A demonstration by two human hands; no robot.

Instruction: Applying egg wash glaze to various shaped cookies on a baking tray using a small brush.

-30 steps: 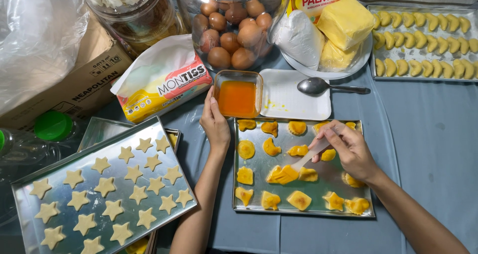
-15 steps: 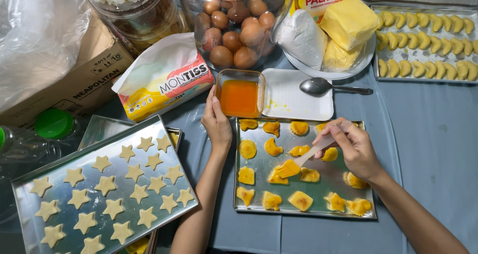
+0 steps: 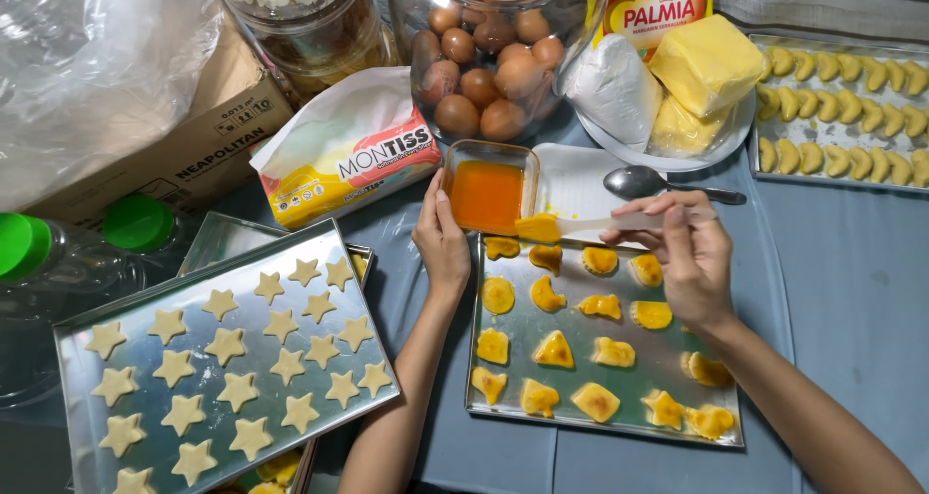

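Blue-clothed table (image 3: 852, 262) | centre: baking tray (image 3: 542, 339) | lower left: star-cookie tray (image 3: 73, 334) | top: egg jar (image 3: 484, 59), butter plate (image 3: 668, 155) | upper right: crescent-cookie tray (image 3: 760, 160)

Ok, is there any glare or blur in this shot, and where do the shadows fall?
Head view: sharp throughout, evenly lit; soft glare on the clear plastic sheet and round glass egg jar; the left hand casts a faint shadow on the blue tablecloth; the rectangular metal baking tray reflects dully.

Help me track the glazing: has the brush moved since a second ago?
Yes. The brush in the right hand has risen off the cookies on the tray to the orange glaze container.
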